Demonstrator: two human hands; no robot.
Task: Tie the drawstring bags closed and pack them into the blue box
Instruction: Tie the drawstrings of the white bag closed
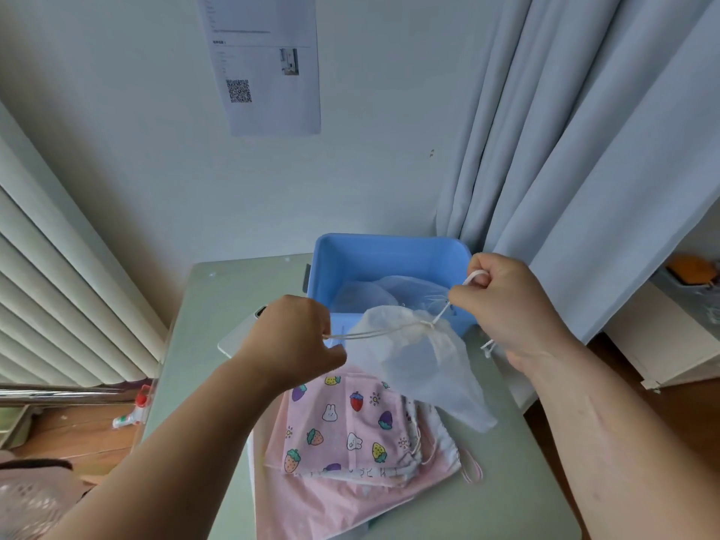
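A translucent white drawstring bag (pixel 420 364) hangs in the air over the table, its neck gathered at a small knot. My left hand (pixel 296 337) grips one end of its white cord and my right hand (pixel 510 305) grips the other end, the cord stretched taut between them. Behind the bag stands the blue box (pixel 389 251), with another white bag (pixel 393 292) lying inside it. Under the hanging bag, a pile of pink bags (pixel 350 430) with fruit and rabbit prints lies flat on the table.
The grey-green table (pixel 202 344) stands against a white wall. A white tablet-like slab (pixel 241 333) lies left of the box. Curtains (pixel 584 150) hang at right, a radiator at left, and a spray bottle (pixel 132 413) lies on the floor.
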